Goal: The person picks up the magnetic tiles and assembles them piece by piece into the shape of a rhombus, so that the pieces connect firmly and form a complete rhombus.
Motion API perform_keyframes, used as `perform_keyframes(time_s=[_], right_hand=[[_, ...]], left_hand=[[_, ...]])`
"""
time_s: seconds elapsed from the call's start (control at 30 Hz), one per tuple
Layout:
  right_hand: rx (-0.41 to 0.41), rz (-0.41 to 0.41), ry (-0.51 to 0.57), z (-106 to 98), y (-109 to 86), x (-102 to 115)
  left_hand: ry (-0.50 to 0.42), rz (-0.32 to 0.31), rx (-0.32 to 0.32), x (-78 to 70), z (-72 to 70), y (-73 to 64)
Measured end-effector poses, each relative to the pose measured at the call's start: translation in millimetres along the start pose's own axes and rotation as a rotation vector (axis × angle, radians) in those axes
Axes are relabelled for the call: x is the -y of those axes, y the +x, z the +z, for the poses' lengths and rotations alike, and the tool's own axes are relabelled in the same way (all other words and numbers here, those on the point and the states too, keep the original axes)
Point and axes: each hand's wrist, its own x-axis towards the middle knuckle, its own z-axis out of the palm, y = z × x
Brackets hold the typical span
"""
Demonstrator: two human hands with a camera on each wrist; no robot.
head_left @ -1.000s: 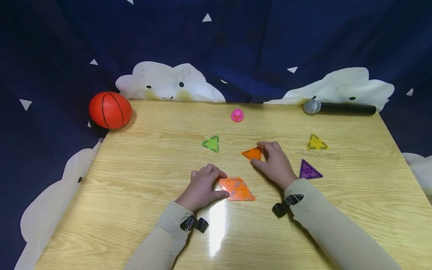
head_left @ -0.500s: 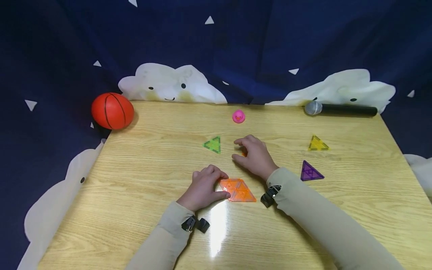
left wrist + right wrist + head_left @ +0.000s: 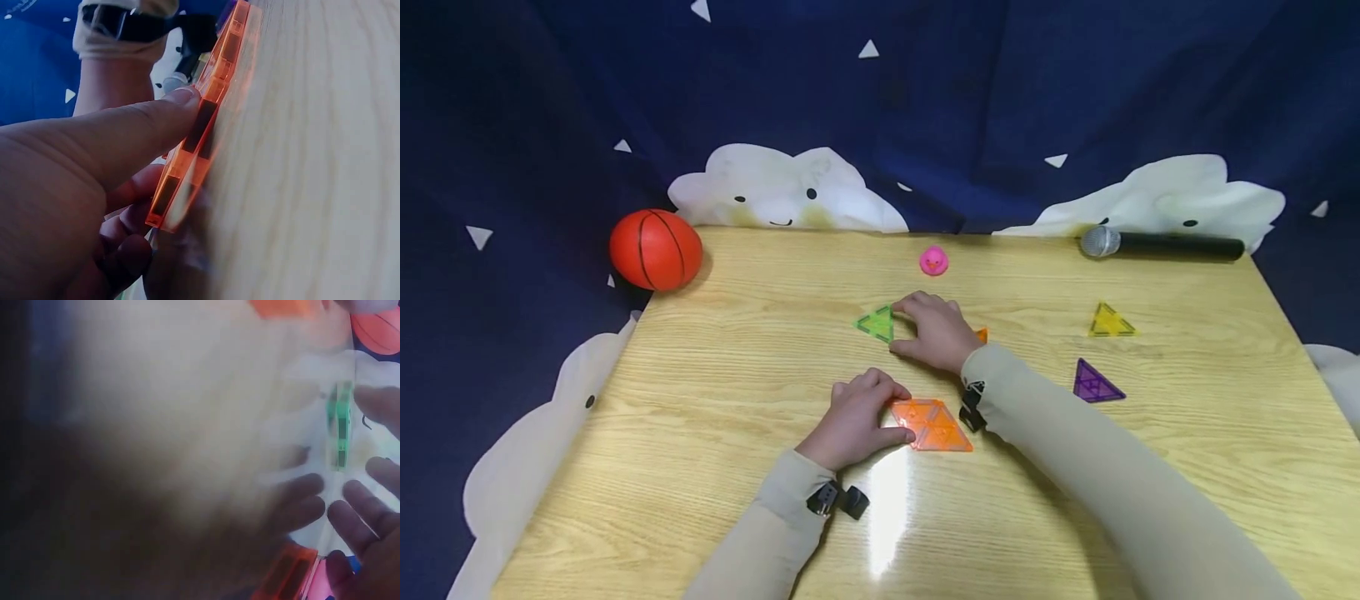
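Note:
Joined orange triangular magnetic tiles (image 3: 938,427) lie on the table in front of me as a trapezoid. My left hand (image 3: 853,421) pinches their left end between thumb and fingers; in the left wrist view the thumb rests on the tiles' edge (image 3: 201,122). Farther back, my right hand (image 3: 936,333) reaches over a green triangular magnetic tile (image 3: 876,323), thumb and fingertips spread at its right corners. The right wrist view shows those fingers parted beside the green tile (image 3: 340,431). Behind the right hand, a separate orange triangular tile (image 3: 982,335) is mostly hidden.
To the right lie a yellow triangle tile (image 3: 1108,321) and a purple one (image 3: 1096,383). Along the back are a red ball (image 3: 655,250), a pink rubber duck (image 3: 933,261) and a microphone (image 3: 1172,246). A dark blue cloud-patterned cloth (image 3: 925,100) hangs behind the table.
My right hand has left the separate orange tile and moved left to the green tile. My left hand stays on the joined orange tiles. The head view has shifted slightly.

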Motion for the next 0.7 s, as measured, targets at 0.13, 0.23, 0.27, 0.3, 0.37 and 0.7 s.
perform_keyframes(time_s=[0.13, 0.23, 0.27, 0.3, 0.37, 0.7], right_hand=[[0.067, 0.051, 0.002, 1.5, 14.1, -1.3], [0.093, 0.075, 0.011, 3.0, 22.9, -3.1], [0.099, 0.084, 0.007, 3.1, 24.5, -2.8], [0.106, 0.093, 0.004, 2.9, 25.7, -2.2], [0.114, 0.11, -0.006, 3.2, 27.4, -1.0], [0.142, 0.126, -0.078, -2.3, 20.2, 8.3]], left_hand=[[-0.003, 0.001, -0.002, 0.2, 0.6, -0.3], [0.002, 0.0, -0.005, -0.2, 0.2, -0.8], [0.003, -0.001, -0.006, -0.7, 0.2, -0.9], [0.004, -0.001, -0.006, -1.1, 0.2, -0.9], [0.002, 0.0, -0.006, -1.4, 0.2, -0.9], [0.001, 0.008, -0.007, 1.5, -0.3, -0.5]])
